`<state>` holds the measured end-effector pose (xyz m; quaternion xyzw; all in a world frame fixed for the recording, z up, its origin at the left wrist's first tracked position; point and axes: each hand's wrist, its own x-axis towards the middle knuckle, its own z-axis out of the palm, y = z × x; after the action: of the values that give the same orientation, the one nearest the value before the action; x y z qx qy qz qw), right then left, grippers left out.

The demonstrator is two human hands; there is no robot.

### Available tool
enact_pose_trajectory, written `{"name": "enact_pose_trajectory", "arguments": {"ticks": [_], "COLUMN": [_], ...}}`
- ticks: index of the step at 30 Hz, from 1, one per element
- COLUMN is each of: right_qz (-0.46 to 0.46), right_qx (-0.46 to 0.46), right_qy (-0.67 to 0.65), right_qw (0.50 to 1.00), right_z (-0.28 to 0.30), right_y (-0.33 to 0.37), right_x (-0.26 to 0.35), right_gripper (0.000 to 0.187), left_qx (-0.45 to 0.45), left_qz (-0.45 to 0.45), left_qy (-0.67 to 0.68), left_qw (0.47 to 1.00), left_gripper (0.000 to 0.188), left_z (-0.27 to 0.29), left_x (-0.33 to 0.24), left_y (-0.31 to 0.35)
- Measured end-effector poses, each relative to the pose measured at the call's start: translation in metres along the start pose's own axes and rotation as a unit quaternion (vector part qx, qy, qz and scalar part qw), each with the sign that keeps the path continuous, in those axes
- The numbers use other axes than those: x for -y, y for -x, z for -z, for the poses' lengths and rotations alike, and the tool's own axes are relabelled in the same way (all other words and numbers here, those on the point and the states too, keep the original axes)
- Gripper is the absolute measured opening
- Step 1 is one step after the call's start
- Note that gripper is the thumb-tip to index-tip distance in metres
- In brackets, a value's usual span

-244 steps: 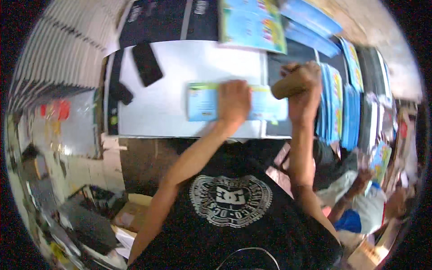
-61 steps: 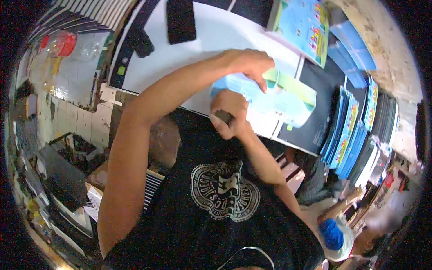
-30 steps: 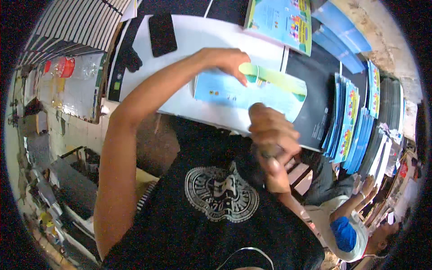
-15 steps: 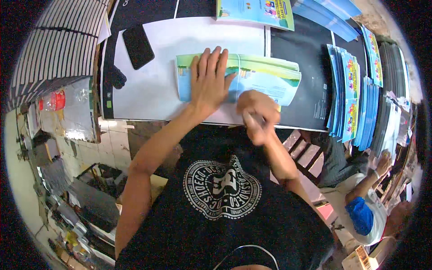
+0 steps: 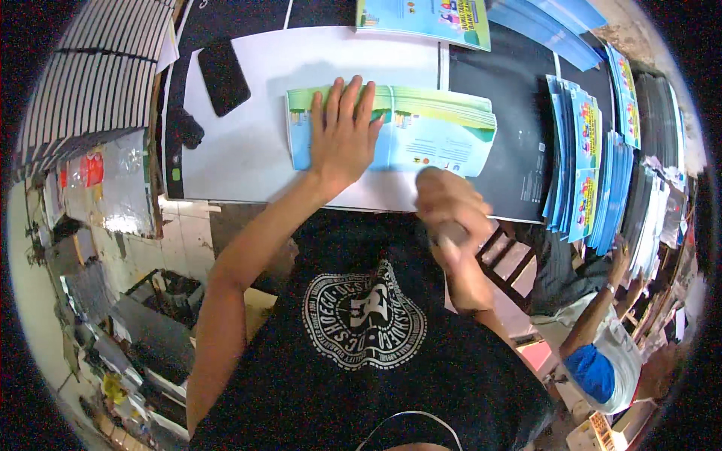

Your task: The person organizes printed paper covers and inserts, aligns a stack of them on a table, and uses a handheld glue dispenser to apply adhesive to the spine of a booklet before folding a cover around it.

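Observation:
A stack of blue and green printed booklets [image 5: 436, 139] lies on a white sheet, and a pale line, maybe a band or a crease, crosses it. Flat on its left part rests my left hand [image 5: 340, 143], fingers stretched out and a little spread. My right hand [image 5: 460, 207], smeared by motion, is closed around a short, round-ended rod-like tool [image 5: 430, 179] just off the stack's near edge. One end pokes out toward the booklets, the other toward me. Blur hides the tool's exact kind.
A black phone [image 5: 224, 77] and a small dark object [image 5: 184, 128] lie on the white sheet [image 5: 233, 161]. More booklets [image 5: 423, 21] sit at the far side, with upright piles [image 5: 575, 161] at right. Thick paper stacks [image 5: 94, 90] stand left. A co-worker [image 5: 602, 361] handles papers at lower right.
My right hand with the tool has moved right and toward me, away from the stack. My left hand stays pressed on the booklets. The co-worker's arm has shifted left.

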<state>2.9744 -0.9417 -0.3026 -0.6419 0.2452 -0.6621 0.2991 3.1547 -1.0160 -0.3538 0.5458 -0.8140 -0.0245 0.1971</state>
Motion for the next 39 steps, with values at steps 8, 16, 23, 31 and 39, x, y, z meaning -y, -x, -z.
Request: {"name": "enact_pose_trajectory", "arguments": {"ticks": [8,16,23,31,39], "right_qz": [-0.084,-0.156,0.004,-0.137,0.105], "right_qx": [0.029,-0.144,0.085,0.000,0.035], "right_qy": [0.183,0.068,0.092,0.144,-0.023], "right_qw": [0.979,0.975,0.992,0.980,0.994], "right_z": [0.025,0.029,0.073,0.045,0.024], "right_y": [0.014,-0.009,0.012,0.012,-0.020], "right_x": [-0.024,0.020,0.024,-0.016,0.031], "right_gripper": [0.040,0.038,0.035,0.015,0.011], "left_qx": [-0.027,-0.063,-0.032,-0.035,-0.009], "left_qz": [-0.009,-0.030,-0.015,-0.018,-0.076], "left_qy": [-0.004,-0.011,-0.009,-0.031,-0.007], "left_qw": [1.000,0.998,0.999,0.999,0.997], "left_gripper": [0.062,0.048,0.032,0.039,0.045], "left_z": [0.005,0.015,-0.001,0.010,-0.015], "left_x": [-0.001,-0.006,0.003,-0.012,-0.027], "left_y": [0.005,0.000,-0.010,-0.013,-0.019]}}
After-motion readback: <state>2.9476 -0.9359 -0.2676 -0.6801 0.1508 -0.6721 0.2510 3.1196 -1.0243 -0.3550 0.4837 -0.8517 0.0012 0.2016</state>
